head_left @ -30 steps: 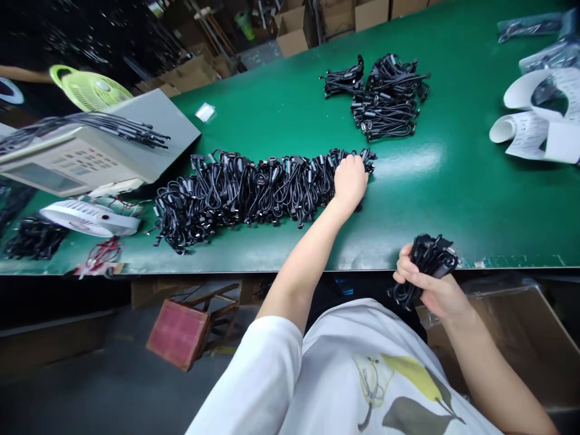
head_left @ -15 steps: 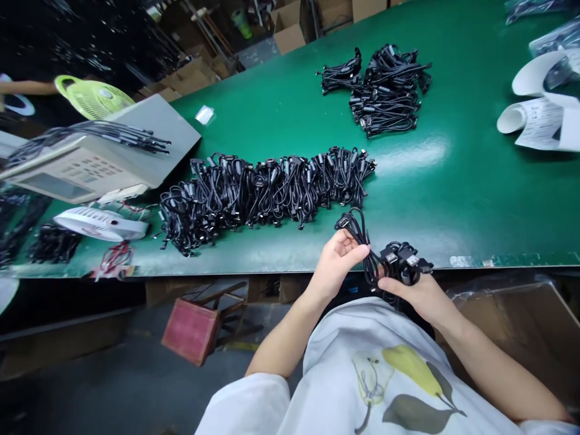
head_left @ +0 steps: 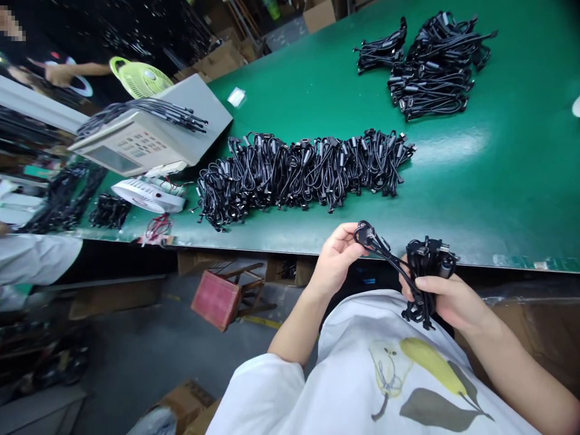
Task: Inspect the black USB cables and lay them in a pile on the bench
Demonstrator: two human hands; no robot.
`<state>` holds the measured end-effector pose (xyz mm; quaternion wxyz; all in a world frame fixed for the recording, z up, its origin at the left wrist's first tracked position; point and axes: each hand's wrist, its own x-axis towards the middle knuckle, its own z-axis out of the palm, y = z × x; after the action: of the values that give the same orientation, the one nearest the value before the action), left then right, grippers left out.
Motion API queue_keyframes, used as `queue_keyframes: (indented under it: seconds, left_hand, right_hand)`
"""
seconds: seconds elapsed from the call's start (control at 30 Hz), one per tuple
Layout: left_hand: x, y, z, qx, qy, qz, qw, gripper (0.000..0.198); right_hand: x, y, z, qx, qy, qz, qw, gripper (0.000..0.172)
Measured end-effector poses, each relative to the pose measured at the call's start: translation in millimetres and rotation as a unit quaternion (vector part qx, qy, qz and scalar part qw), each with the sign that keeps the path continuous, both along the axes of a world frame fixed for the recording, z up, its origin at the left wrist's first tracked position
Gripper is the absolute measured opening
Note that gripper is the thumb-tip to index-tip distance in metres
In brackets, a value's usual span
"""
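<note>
From my remote post, I saw the left grip [head_left: 336, 260] pinching the head of a looped black cable [head_left: 378, 243] between thumb and fingers, while the right grip [head_left: 455, 301] was closed around a thick bundle of black cables [head_left: 428, 258] at the near edge of the green tabletop [head_left: 507, 193]. The looped cable slanted across the gap between the two; I could not tell whether its lower end was tucked under the right thumb or merely lay against the bundle. Beyond, a long row of cables [head_left: 308, 172] lay along the tabletop, with a smaller pile [head_left: 435, 72] farther back. The likeliest trouble, I judged, was a snag: connectors jutting from the bundle could have hooked the loop and dragged neighbours loose. A right thumb lifted too far could have let cables slip past the tabletop's edge towards the floor [head_left: 140, 329].
</note>
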<state>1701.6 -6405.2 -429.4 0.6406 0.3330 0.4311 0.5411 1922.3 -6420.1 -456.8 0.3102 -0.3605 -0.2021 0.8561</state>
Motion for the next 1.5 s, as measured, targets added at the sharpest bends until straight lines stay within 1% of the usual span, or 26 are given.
queue_keyframes:
  seconds: [0.07,0.13,0.2,0.27,0.33,0.4,0.5,0.6,0.7,0.77,0.83,0.9,1.0,1.07,1.17,1.23,1.3,1.37,1.43,1.5]
  left_hand:
    - [-0.7,-0.8,0.7,0.005,-0.016,-0.001,1.000,0.048]
    - [0.0,-2.0,2.5,0.016,-0.036,-0.012,0.999,0.054]
    - [1.8,-3.5,5.1,0.014,-0.035,-0.008,0.999,0.047]
    - [4.1,-4.6,7.0,-0.008,-0.019,0.013,1.000,0.035]
    - [5.6,-4.7,7.0,-0.024,-0.014,0.030,0.999,0.030]
    - [4.7,-3.8,5.1,-0.024,-0.021,0.026,0.999,0.029]
    - [-1.4,-2.0,2.8,-0.004,-0.014,-0.025,1.000,0.032]
    - [-8.9,-0.6,6.5,0.042,0.043,-0.073,0.996,0.035]
    - [-12.9,0.3,13.7,0.090,0.101,-0.098,0.986,0.026]
    - [-12.8,0.9,17.3,0.108,0.117,-0.105,0.982,0.023]
    - [-10.5,1.4,19.4,0.104,0.122,-0.097,0.982,0.023]
    - [-6.9,1.4,20.3,0.073,0.105,-0.079,0.989,0.024]
    - [-2.5,0.1,20.3,-0.001,0.038,-0.054,0.998,0.027]
    - [-2.6,-1.3,18.8,-0.031,-0.002,-0.055,0.998,0.028]
    - [-6.1,-2.6,13.6,-0.020,-0.025,-0.071,0.997,0.028]
    - [-7.7,-2.3,9.5,-0.009,-0.027,-0.052,0.998,0.028]
    - [-7.3,-1.3,6.8,-0.006,-0.026,-0.015,1.000,0.029]
    - [-5.2,0.1,6.4,-0.005,-0.027,0.008,1.000,0.034]
    - [-2.7,1.3,7.8,-0.007,-0.024,0.015,1.000,0.037]
    - [-1.1,1.9,10.1,-0.013,-0.015,0.016,1.000,0.037]
  right_hand:
    - [-4.4,1.6,-2.6,-0.024,0.011,0.027,0.999,0.025]
    - [-8.6,1.1,-8.0,-0.066,0.041,0.062,0.995,0.021]
    - [-12.8,-1.2,-13.5,-0.112,0.078,0.087,0.987,0.020]
    - [-16.4,-4.2,-17.0,-0.134,0.085,0.089,0.983,0.020]
    - [-18.8,-6.7,-18.3,-0.122,0.062,0.070,0.988,0.021]
    - [-19.8,-8.8,-18.1,-0.098,0.030,0.052,0.993,0.022]
    - [-19.8,-12.2,-16.6,-0.075,-0.010,0.038,0.996,0.019]
    - [-20.6,-17.5,-13.7,-0.076,-0.013,0.040,0.996,0.020]
    - [-21.8,-22.5,-10.4,-0.082,-0.003,0.046,0.996,0.024]
    - [-21.5,-24.0,-9.1,-0.089,-0.005,0.046,0.995,0.022]
    - [-20.2,-23.7,-9.0,-0.102,-0.006,0.047,0.994,0.019]
    - [-18.8,-22.5,-9.6,-0.116,-0.008,0.048,0.992,0.020]
    - [-18.2,-21.3,-10.1,-0.135,-0.007,0.046,0.990,0.023]
    - [-18.8,-21.7,-9.5,-0.141,-0.004,0.037,0.989,0.024]
    - [-19.2,-23.6,-7.2,-0.121,-0.013,0.014,0.992,0.024]
    - [-18.3,-24.8,-6.0,-0.121,-0.017,0.019,0.992,0.024]
    - [-17.6,-24.9,-6.0,-0.153,0.009,0.046,0.987,0.025]
    - [-18.5,-23.8,-7.2,-0.195,0.061,0.071,0.976,0.023]
    - [-21.3,-21.8,-8.7,-0.230,0.118,0.080,0.963,0.021]
    - [-24.6,-19.9,-9.5,-0.251,0.154,0.081,0.952,0.020]
